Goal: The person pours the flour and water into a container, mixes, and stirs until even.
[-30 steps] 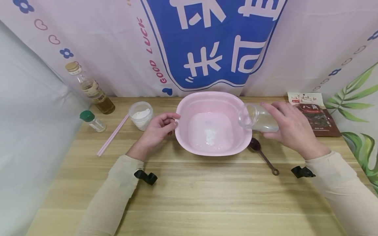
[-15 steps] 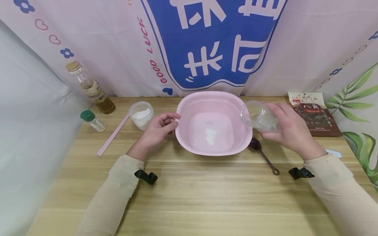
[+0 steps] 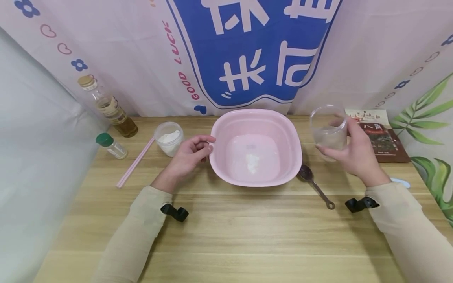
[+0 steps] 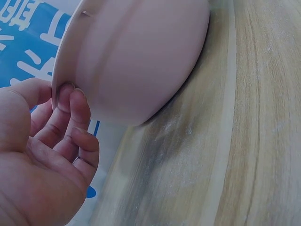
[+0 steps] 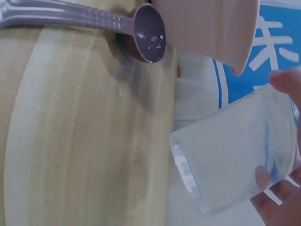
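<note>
Right hand (image 3: pixel 355 155) grips a clear plastic cup (image 3: pixel 329 131), fingers curled round its wall, thumb on the near side. Cup is about upright in the head view, mouth up, lifted off the worktop (image 3: pixel 226 228), just right of the pink basin (image 3: pixel 255 118) and apart from its rim. Contents hard to tell; the right wrist view shows a clear, wet-looking wall (image 5: pixel 235 150) and nothing more certain.

Key relation: the basin lies to the left of the cup, the cup's long axis near vertical, and the right hand is the nearer one to it by far. Left hand (image 3: pixel 189 155) sits on the basin's left rim; the left wrist view shows its fingertips (image 4: pixel 70 96) hooked on the rim edge, pinching it lightly. The basin (image 4: pixel 141 56) rests flat on the worktop, with a small white patch on its floor.

A dark measuring spoon (image 3: pixel 313 184) lies on the worktop between basin and right hand, bowl toward the basin, handle running near and right; its bowl (image 5: pixel 148 35) carries a few white specks.

Left side: a small tub of white powder (image 3: pixel 169 138), a pink straw (image 3: pixel 135 161), a green-capped jar (image 3: pixel 111 145), an oil bottle (image 3: pixel 107 106). Far right: a brown spice packet (image 3: pixel 380 137).

Surface is pale wood grain. Printed curtain (image 3: pixel 247 51) hangs behind, leaf print at right.
</note>
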Motion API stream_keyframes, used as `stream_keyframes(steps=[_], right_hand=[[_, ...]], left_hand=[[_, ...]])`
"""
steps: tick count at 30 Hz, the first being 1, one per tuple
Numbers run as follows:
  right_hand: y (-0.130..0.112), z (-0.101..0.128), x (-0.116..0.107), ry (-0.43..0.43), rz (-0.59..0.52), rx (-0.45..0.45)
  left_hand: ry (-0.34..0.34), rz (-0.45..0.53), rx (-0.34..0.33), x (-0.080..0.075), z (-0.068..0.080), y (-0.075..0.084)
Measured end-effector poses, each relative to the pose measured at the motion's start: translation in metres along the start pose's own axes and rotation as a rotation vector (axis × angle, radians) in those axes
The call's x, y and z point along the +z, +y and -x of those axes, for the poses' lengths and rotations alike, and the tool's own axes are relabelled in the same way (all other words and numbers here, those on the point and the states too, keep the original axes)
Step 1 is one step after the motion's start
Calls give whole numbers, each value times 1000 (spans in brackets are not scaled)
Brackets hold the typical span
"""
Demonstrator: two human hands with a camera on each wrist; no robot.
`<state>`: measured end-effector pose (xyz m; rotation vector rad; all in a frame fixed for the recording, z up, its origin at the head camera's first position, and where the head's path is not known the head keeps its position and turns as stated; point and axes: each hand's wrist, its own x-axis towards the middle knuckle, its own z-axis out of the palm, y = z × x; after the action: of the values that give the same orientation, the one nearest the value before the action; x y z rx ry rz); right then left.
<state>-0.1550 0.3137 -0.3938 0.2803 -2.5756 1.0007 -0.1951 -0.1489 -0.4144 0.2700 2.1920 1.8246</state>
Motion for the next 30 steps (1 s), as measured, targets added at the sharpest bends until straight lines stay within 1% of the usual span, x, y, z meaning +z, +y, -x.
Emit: stream_keyframes(steps=[2,4,9,13,16,18,23,25,30], right_hand=[[2,-1,-1,0,-44,90],[6,-4,-1,14,-87,157],[15,-12,1,81,-190,274],[23,-16,4,100,-238,364],[29,-19,7,104,-273,394],[33,-22,10,107,-306,396],[40,-28,19,123,-424,387],[42,-29,22,132,-444,390],[43,-32,23,120,-377,418]], left_hand=[[-1,-3,4,0,0,1],[-1,-7,4,-1,0,2],[-4,-16,4,-2,0,3],[-11,-13,2,-1,1,2],[-16,-17,8,-1,2,1],[-17,-15,11,-1,2,0],[-16,-11,14,-1,2,-1],[-16,-14,14,-1,2,-1],[-15,-10,19,-1,3,0]])
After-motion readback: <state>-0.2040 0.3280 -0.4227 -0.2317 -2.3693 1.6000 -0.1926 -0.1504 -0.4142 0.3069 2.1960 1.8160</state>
